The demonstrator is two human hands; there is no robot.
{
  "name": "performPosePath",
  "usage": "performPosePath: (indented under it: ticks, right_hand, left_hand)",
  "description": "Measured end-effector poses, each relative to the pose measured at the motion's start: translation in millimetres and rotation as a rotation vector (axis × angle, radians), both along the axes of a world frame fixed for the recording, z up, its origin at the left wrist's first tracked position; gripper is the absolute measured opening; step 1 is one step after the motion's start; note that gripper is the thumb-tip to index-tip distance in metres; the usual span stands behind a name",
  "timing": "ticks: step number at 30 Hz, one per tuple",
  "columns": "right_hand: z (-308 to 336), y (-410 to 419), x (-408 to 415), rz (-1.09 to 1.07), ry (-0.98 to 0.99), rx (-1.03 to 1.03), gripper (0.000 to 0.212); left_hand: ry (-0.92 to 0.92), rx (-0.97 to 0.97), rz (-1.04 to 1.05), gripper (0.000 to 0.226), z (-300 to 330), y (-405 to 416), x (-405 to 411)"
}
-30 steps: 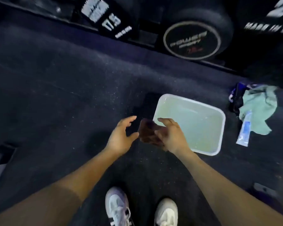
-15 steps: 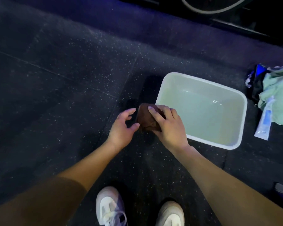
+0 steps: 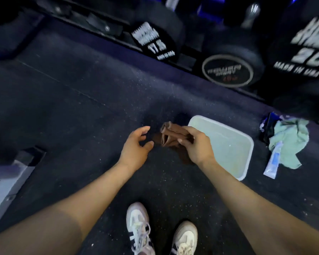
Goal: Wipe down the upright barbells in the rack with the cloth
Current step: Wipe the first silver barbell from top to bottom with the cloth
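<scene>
Forearms reach out from six o'clock, both bare, meeting near the middle of my view above the dark speckled floor. My right hand has its grip pinching the brown cloth: fingers curl over the bunched folds from the top, thumb under, and a loose tail of cloth hangs below the palm toward six o'clock. My left hand sits just beside the cloth at its nine o'clock side, grip spread and loosely cupped, fingertips and thumb pointing at the fabric; I cannot tell whether the thumb tip touches it.

At three o'clock of my right hand, partly behind it, lies the white rectangular basin on the floor. Further toward three o'clock, apart from the basin, a pale green rag lies crumpled with a white and blue tube resting at its lower left edge.

Along twelve to two o'clock runs the rack's low black rail, with black dumbbell ends sitting blurred behind it. At nine o'clock a grey metal frame juts in from the edge. My white shoes stand at six o'clock. Open floor stretches from ten o'clock across to the hands.
</scene>
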State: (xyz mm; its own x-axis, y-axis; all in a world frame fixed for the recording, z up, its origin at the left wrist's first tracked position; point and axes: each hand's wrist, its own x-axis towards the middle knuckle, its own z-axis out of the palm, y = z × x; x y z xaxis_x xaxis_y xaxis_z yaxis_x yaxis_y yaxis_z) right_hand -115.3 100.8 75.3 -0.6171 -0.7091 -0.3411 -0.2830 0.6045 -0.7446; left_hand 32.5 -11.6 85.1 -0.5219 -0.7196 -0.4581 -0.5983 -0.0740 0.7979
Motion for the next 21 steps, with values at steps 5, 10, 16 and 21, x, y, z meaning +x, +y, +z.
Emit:
performPosePath:
  ticks: [5, 10, 16, 21]
  right_hand:
    - [159, -48, 5, 0.099, -0.096, -0.199, 0.049]
    - [307, -97, 19, 0.237, -0.159, -0.341, 0.044]
    - [479, -119, 69, 0.512, -0.115, -0.532, 0.04]
    - [606, -113, 144, 0.747, -0.133, -0.646, 0.039]
  left_hand:
    - [0.058, -0.111, 0.047, 0.046, 158, -39, 8]
    - [0.146, -0.253, 0.107, 0.044, 313, -71, 27]
    - [0.217, -0.547, 0.283, 0.035, 483, -66, 88]
    - [0.287, -0.676, 0.488, 0.021, 606, -38, 157]
